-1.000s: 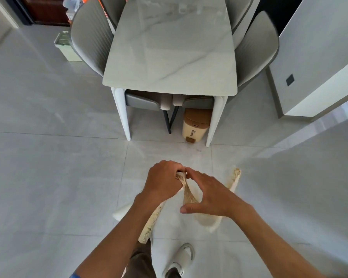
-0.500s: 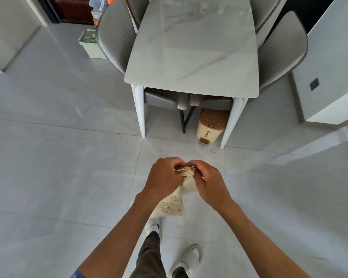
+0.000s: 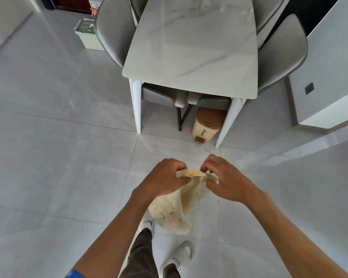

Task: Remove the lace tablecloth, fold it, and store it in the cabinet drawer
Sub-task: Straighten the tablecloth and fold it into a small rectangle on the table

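Both hands, left hand [image 3: 165,178] and right hand [image 3: 227,179], clamp the cream lace tablecloth [image 3: 173,209] mid-air, clear of the bare marble table [image 3: 191,47]. Folding seems underway; next, match corners evenly.

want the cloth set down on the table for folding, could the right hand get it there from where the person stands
Probably not without stepping forward. The right hand and left hand each keep a grip on the lace tablecloth, and open floor separates them from the table; nothing blocks the way.

The cream bin [image 3: 206,125] carries dark lettering, too small to read.
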Available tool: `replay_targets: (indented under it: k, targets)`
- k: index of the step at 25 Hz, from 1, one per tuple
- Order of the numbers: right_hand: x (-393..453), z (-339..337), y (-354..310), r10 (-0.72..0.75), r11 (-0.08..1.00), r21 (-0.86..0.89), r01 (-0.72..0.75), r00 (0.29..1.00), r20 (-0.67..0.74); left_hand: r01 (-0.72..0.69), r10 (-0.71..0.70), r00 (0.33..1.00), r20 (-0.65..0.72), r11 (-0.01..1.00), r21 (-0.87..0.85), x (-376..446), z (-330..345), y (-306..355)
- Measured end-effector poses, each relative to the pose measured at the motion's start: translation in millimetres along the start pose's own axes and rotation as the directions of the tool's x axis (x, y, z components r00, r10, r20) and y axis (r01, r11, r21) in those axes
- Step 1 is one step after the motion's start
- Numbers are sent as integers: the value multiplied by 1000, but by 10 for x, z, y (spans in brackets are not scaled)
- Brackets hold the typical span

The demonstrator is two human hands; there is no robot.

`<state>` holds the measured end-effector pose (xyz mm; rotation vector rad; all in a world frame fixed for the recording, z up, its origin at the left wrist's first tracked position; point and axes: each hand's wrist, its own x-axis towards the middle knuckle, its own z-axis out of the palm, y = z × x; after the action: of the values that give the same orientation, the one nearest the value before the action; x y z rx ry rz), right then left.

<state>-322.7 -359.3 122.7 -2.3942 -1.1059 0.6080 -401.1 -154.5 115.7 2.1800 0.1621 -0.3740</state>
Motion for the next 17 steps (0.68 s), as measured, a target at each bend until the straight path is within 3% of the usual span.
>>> replay_targets:
  k: [3, 7, 10, 12, 14, 17]
  targets:
    - [-73, 214, -119, 40, 989, 148, -25, 994, -101, -20, 15, 998, 69, 997, 75, 123, -136, 184]
    - [-39, 381, -253, 101, 962, 271, -20, 952, -289, 0, -3, 997, 81, 999, 36, 165, -155, 241]
    - [6, 304, -208, 108, 936, 351, -8, 957, -268, 14, 26, 971, 238, 986, -168, 80, -247, 86]
    - [-34, 259, -115, 147, 914, 405, -42, 962, -232, 54, 12, 928, 373, 985, -166, -6, -287, -134]
    - [-94, 224, -42, 180, 883, 465, -60, 960, -216, 64, -50, 937, 346, 997, -30, -83, -199, -398]
    - [-120, 204, 4, 200, 854, 516, -62, 956, -216, 157, -163, 973, 166, 986, 48, -144, 73, -719]
